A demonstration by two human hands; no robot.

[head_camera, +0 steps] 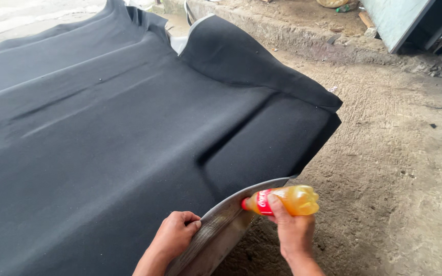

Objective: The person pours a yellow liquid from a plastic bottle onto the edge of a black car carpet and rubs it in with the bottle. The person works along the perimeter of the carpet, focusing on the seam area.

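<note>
Head view looks down at your two hands working at the near edge of a large black fabric-covered panel (129,128). Your right hand (293,232) is closed around a small plastic bottle (282,201), fingers wrapped over its red label; the bottle lies tipped on its side, its red cap end touching the panel's bare grey edge (221,225). It holds an amber-yellow liquid that fills most of the body. Your left hand (176,235) is curled shut over the fabric where it meets that grey edge, fingers pinching the black cloth and pulling it back. The bare strip is pale grey and curved, running between your two hands. The fabric looks matte and felt-like, with soft ridges and a folded flap at the far corner. Beneath and to the right is rough dirt ground (395,153).
</note>
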